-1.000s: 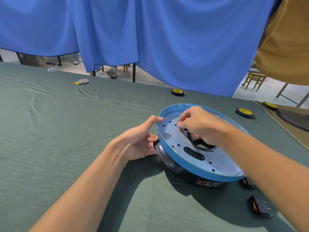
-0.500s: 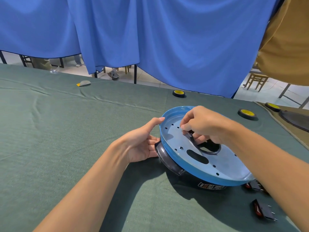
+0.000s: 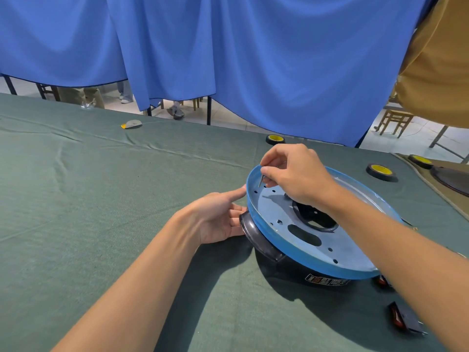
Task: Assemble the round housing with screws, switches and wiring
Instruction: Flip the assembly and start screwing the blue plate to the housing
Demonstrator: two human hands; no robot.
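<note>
Right hand lifted, pinching screw, left hand touching housing

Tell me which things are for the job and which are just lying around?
For the job:
- blue round housing, steadied by the left hand
- thin screw, pinched by the right hand
- red-and-black switches

Just lying about:
- yellow-centred tape rolls
- small grey-and-yellow scrap far across the table
</note>
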